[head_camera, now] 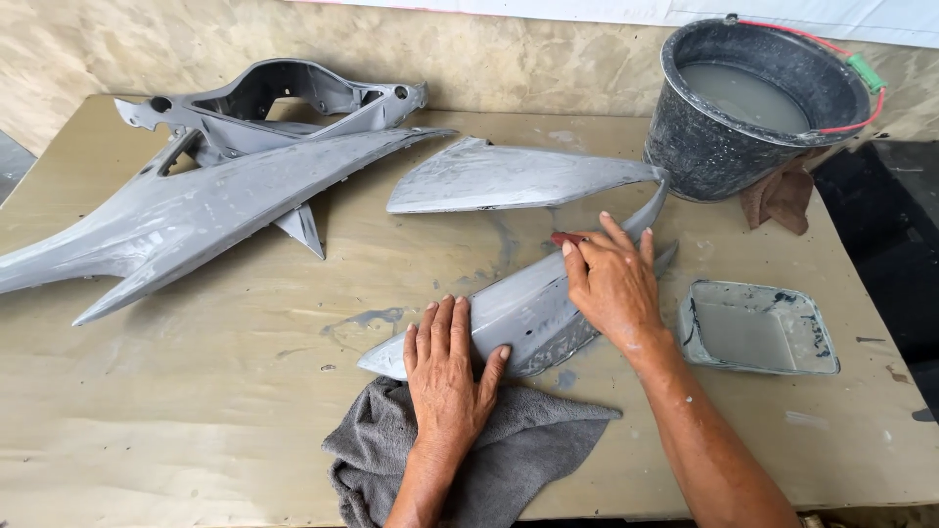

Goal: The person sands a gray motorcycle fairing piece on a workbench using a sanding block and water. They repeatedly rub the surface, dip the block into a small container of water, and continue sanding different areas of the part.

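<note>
Grey primed fairing panel (pixel 518 308): lies on the surface (pixel 196 411), long axis running from lower left to upper right, its near end on a grey rag (pixel 509 450). Left hand (pixel 445 367): fingers flat and spread, pressing the panel's lower end. Right hand (pixel 611 284): fingers pinching a small reddish sanding piece (pixel 565 238) against the panel's upper part. Just right: shallow tray of cloudy water (pixel 758 328). Beyond: black bucket (pixel 753 103), second panel (pixel 509 176), larger fairing pieces (pixel 196 205) well apart at left.
</note>
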